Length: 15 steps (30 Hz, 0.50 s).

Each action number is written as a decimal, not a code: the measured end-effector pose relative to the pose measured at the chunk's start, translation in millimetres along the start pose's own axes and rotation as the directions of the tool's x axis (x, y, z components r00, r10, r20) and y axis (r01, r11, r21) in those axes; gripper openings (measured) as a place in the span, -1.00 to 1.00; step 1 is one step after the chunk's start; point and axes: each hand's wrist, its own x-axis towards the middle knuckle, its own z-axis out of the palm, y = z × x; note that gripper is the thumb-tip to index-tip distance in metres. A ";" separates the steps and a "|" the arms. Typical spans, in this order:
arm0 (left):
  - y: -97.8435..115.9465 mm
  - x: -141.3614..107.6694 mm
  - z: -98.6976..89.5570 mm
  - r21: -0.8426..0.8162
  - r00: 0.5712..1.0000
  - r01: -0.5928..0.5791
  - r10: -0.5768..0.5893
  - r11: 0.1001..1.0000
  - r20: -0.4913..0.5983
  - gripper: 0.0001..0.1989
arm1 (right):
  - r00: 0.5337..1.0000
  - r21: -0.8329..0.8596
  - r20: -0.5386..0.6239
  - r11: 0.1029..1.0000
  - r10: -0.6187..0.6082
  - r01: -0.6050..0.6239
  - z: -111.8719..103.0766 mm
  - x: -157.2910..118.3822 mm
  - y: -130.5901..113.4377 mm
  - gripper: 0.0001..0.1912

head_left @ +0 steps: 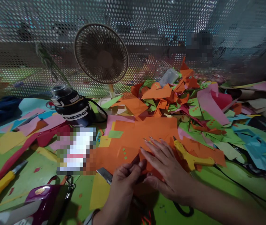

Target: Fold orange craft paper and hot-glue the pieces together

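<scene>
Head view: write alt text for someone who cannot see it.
Two bare hands handle a piece of orange paper over a green table strewn with paper scraps. A yellow glue gun lies to their right; a fan and dark bottle stand beyond.

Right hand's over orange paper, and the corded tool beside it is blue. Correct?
Not quite: the corded tool is yellow, not blue, as the head view shows. It does lie beside the right hand, which is over orange paper.
</scene>
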 end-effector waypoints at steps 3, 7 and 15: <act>0.7 0.9 0.5 0.026 1.000 -0.028 0.028 0.999 -0.010 -0.72 | 0.996 -0.093 -0.083 0.996 -0.027 0.019 -0.1 1.6 2.6 -0.43; 1.6 -0.1 1.4 0.047 0.998 -0.055 0.054 0.997 0.027 -0.70 | 0.989 -0.106 -0.138 0.994 -0.049 0.034 -1.8 2.6 4.7 -0.50; -0.1 -0.3 2.2 0.019 0.995 -0.047 0.045 0.999 0.089 -0.74 | 0.979 0.165 -0.195 0.986 0.057 -0.025 -3.1 4.0 3.2 -0.61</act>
